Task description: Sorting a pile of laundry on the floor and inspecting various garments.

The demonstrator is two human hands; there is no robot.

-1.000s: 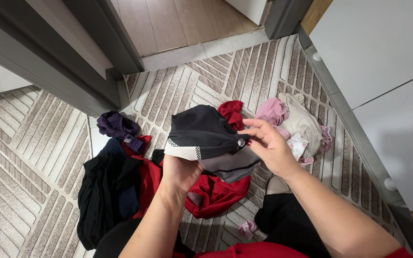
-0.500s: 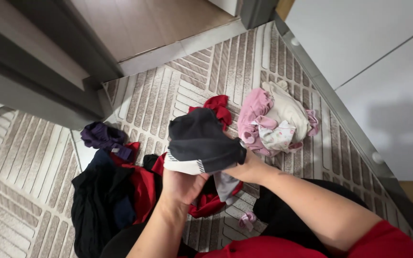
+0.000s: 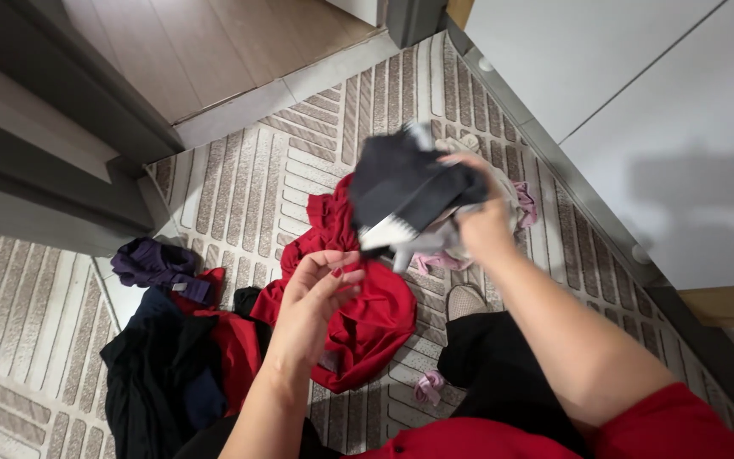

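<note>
- This is a room inside a home, seen from above at a doorway.
- A beige carpet with a raised pattern of stripes (image 3: 35,314) covers the floor.
- Light wooden floorboards (image 3: 214,42) begin behind a grey door frame (image 3: 52,161).
- White cupboard doors with small round knobs (image 3: 639,93) stand on the right.
- Loose clothes lie on the carpet: a red garment (image 3: 367,314), a black pile (image 3: 154,374), a purple piece (image 3: 150,263).

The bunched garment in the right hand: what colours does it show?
Black garment with a white band, in the head view.
</note>
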